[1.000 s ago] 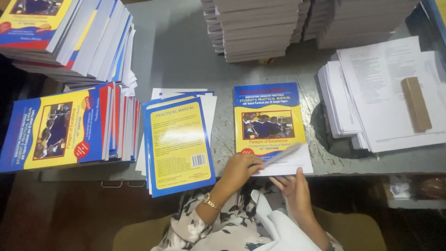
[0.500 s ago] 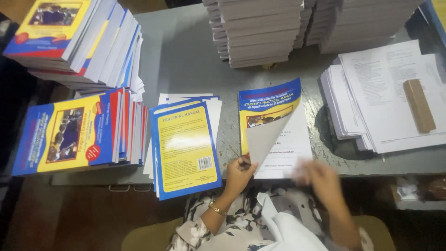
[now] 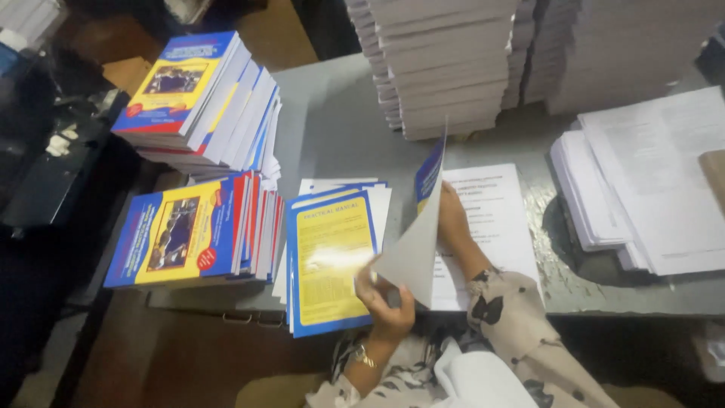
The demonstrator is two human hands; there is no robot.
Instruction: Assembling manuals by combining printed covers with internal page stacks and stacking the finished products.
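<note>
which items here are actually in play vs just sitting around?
In play:
left hand
right hand
cover sheet, held lifted
printed pages under it

Lying about:
flat covers pile
finished book stacks
tall uncovered stacks
loose paper pile

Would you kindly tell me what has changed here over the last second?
The left hand has swung the blue-and-yellow cover sheet from flat up to standing on edge, keeping its grip on the lower corner. The right hand moved from the table edge onto the white printed page beneath. The book stacks and loose covers stayed put.
</note>
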